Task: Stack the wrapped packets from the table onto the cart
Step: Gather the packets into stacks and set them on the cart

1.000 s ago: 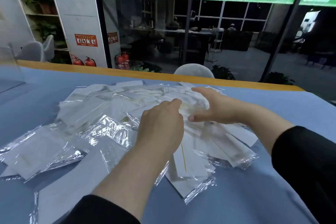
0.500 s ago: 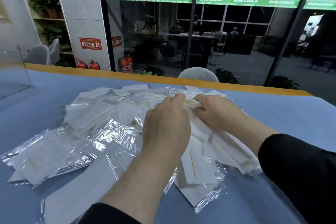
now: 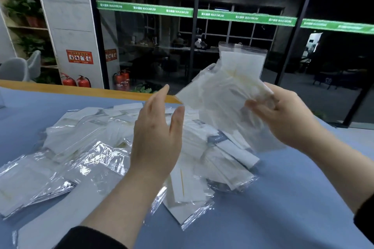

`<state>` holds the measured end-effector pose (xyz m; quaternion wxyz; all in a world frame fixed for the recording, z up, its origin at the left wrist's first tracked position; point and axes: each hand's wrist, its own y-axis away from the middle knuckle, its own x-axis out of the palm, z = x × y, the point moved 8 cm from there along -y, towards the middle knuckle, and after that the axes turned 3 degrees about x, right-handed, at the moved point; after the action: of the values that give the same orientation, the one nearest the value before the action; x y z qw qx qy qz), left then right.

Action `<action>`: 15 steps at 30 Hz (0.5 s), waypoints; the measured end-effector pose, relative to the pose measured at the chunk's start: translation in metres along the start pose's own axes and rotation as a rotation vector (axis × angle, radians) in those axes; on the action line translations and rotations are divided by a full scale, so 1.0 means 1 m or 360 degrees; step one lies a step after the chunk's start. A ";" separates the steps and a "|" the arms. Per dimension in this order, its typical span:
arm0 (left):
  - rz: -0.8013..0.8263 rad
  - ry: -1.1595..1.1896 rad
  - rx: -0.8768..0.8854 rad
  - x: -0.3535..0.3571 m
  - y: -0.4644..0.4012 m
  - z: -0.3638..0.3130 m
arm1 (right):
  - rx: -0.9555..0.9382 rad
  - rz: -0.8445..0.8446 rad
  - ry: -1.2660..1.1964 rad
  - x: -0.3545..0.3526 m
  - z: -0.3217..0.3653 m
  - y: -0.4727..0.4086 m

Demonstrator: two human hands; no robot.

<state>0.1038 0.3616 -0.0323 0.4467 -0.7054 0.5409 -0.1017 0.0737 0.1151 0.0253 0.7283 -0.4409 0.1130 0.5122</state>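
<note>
The bunch of clear-wrapped white packets (image 3: 228, 89), half a second ago still on the heap, is now lifted above the blue tabletop (image 3: 283, 198), pinched between the thumb and fingers of your right hand (image 3: 283, 115). Your left hand (image 3: 155, 137) has let go and hovers with fingers spread. The bunch is blurred, so its count is unclear. Most loose packets (image 3: 85, 147) remain, and no cart is in view.

Dim room, glare on plastic wrappers (image 3: 97, 157), wide-angle bending at edges
</note>
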 end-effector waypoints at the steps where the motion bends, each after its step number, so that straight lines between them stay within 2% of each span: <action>1: 0.0001 0.0083 0.0003 0.000 0.001 -0.003 | 0.0038 0.0004 -0.0085 -0.011 -0.002 0.008; 4: 0.0072 0.0389 -0.0055 0.008 0.008 -0.019 | 0.0203 0.0078 -0.0373 -0.033 -0.016 0.033; 9: 0.0468 0.0800 -0.0368 0.063 0.014 -0.066 | 0.0501 0.0246 -0.0448 -0.033 -0.051 0.065; 12: 0.0490 0.0782 -0.0466 0.098 0.030 -0.080 | 0.0592 0.0308 -0.0420 -0.025 -0.078 0.076; 15: 0.0498 0.0684 -0.0476 0.111 0.046 -0.081 | 0.0557 0.0388 -0.0385 -0.016 -0.088 0.081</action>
<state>0.0657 0.2241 -0.0567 0.2236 -0.6338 0.7340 -0.0978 0.0231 0.0447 -0.0591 0.7346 -0.2265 0.1643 0.6181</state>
